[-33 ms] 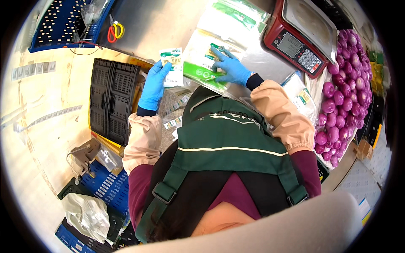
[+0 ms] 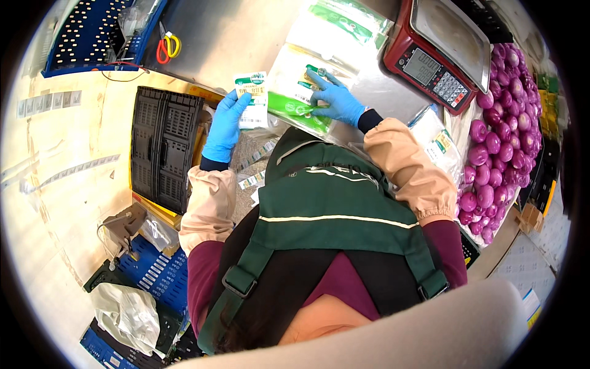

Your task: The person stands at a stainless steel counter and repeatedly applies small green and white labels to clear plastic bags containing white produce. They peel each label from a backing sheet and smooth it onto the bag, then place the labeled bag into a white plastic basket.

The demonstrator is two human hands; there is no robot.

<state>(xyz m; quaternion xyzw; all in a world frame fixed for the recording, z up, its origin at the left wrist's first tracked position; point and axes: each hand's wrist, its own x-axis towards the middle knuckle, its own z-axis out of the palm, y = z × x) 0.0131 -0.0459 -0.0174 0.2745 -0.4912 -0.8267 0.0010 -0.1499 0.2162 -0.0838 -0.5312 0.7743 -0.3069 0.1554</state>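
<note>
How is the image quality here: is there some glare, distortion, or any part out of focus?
Head view: fisheye bending, dark corners; head view: glare on the steel table, very bright wall at left; head view: pale foreground shape at lower right blurred, left hand fairly crisp.

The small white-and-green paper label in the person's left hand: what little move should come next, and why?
Perhaps shift the white-and-green paper label slightly right, over the flat white-and-green plastic packaging. The blue-gloved left hand pinches the label at the packaging's left side, and the blue-gloved right hand rests on the packaging with fingers spread, seemingly steadying it.
</note>
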